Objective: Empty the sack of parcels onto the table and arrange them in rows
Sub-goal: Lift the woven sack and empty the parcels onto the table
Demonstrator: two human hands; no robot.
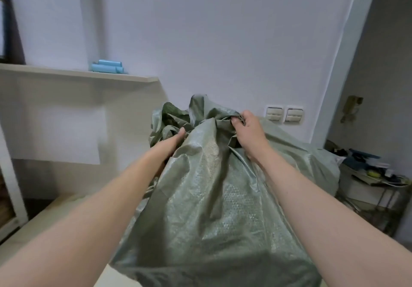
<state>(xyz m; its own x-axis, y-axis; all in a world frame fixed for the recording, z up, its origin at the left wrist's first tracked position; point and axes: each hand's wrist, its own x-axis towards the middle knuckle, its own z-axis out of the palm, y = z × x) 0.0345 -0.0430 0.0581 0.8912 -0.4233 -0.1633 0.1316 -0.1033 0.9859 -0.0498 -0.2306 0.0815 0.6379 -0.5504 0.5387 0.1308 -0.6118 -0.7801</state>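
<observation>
A big grey-green woven sack (214,202) bulges in front of me and fills the lower middle of the view. It rests on a pale table (51,217). My right hand (247,130) is closed on a bunched fold at the sack's far top. My left hand (171,144) reaches along the sack's left side, its fingers buried in the crumpled cloth at the top. No parcel shows; the cloth hides whatever is inside.
A pale shelf (73,73) runs along the left wall with light blue rolls (107,66) on it. White wall switches (284,114) sit behind the sack. A cluttered stand (374,182) with papers and small items is at the right.
</observation>
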